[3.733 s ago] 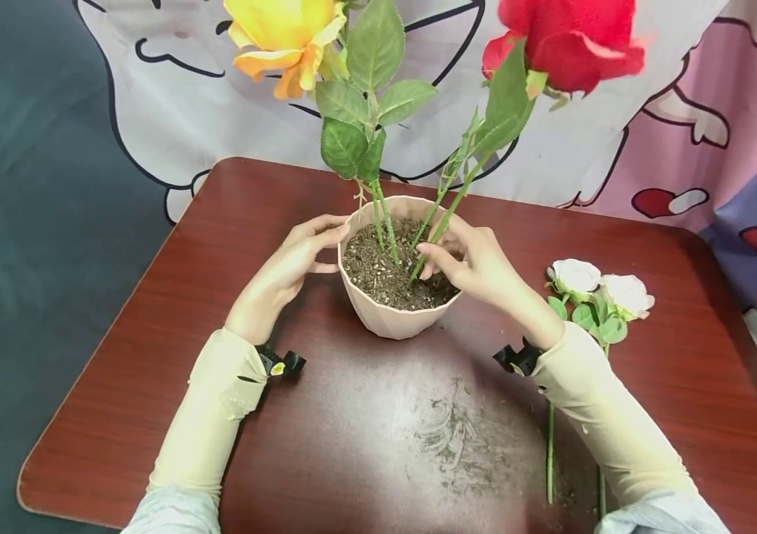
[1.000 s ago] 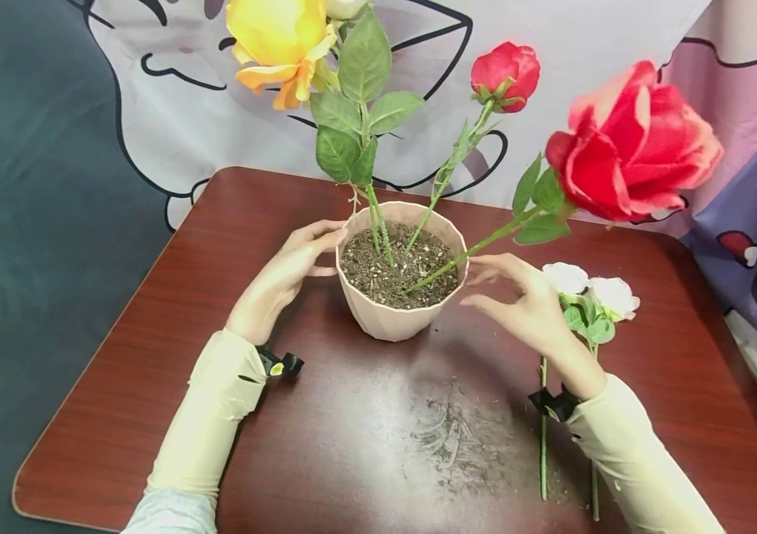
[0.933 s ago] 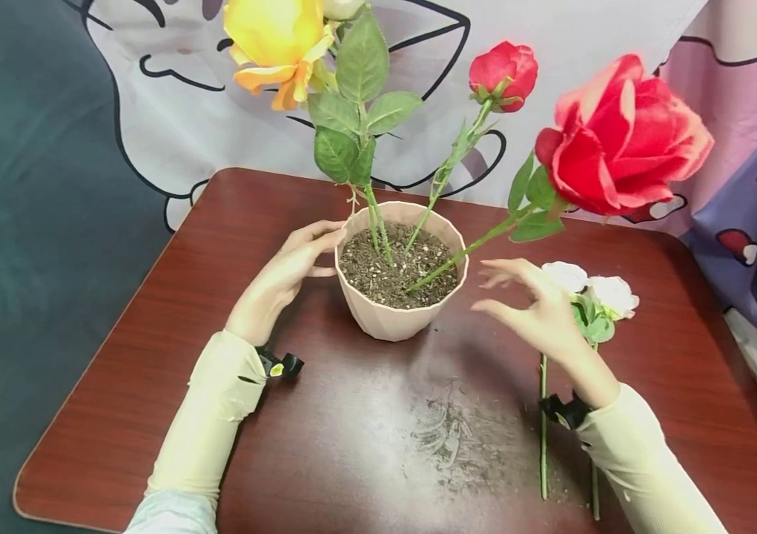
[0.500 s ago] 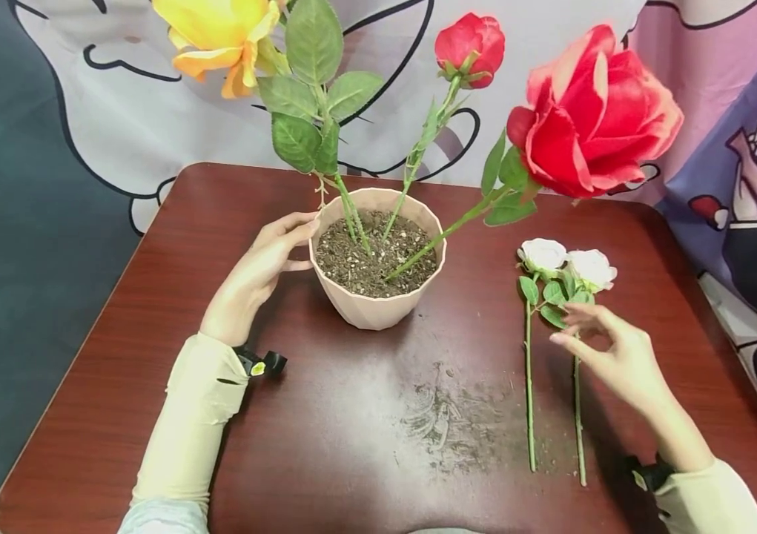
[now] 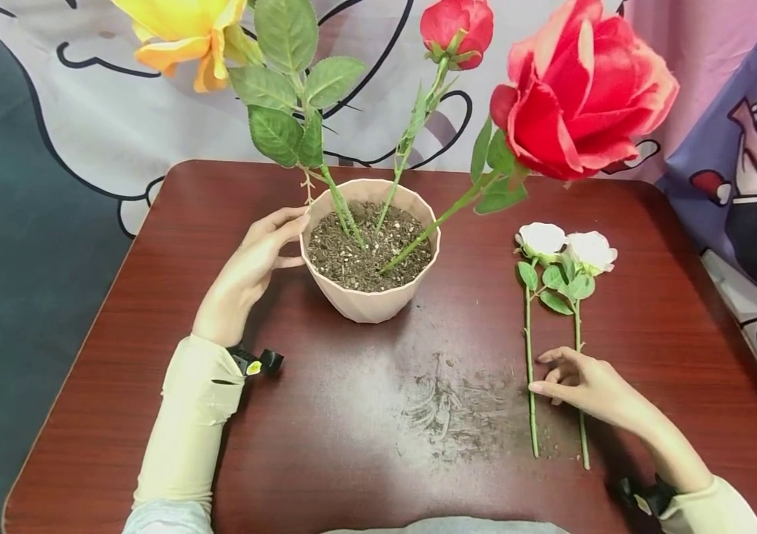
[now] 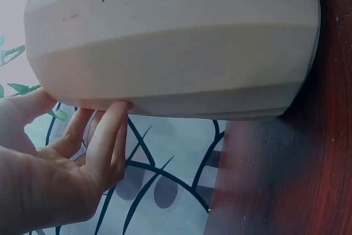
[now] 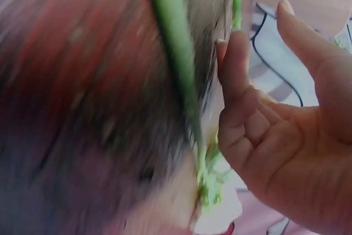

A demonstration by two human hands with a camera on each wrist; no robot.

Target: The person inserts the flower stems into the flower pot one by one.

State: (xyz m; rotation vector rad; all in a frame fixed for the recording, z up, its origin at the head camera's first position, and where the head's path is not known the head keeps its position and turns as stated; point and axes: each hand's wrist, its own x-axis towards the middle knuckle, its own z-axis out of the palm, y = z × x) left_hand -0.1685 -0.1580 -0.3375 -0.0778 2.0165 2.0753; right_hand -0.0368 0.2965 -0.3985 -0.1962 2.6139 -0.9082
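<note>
The person's left hand [image 5: 238, 274] is resting against the left side of a pale pink, faceted, round pot [image 5: 365, 305], its thumb and fingers spreading apart and touching the outer wall close to the rim (whether the thumb tip is hooking over that rim, I cannot tell). The pot is standing on a reddish-brown wood-grain table [image 5: 325, 415] and is holding dark, crumbly soil flecked with pale bits [image 5: 351, 268]. From the soil three flowers are rising: a large yellow-orange rose [image 5: 181, 26] with broad green leaves, a small red rose [image 5: 460, 31] and a large red rose [image 5: 585, 96] leaning out over the right rim. To the right of the pot, two white roses with long, slender green stems [image 5: 541, 241] are lying side by side on the table, their leaves meeting just below the blooms. The right hand [image 5: 594, 389] is hovering over those stems, thumb and index finger standing apart and pinching nothing; the thumb tip is lining up with the stem nearer the pot, though I cannot tell whether it is touching. Smudges of soil [image 5: 443, 415] are marking the tabletop between the hands.
</note>
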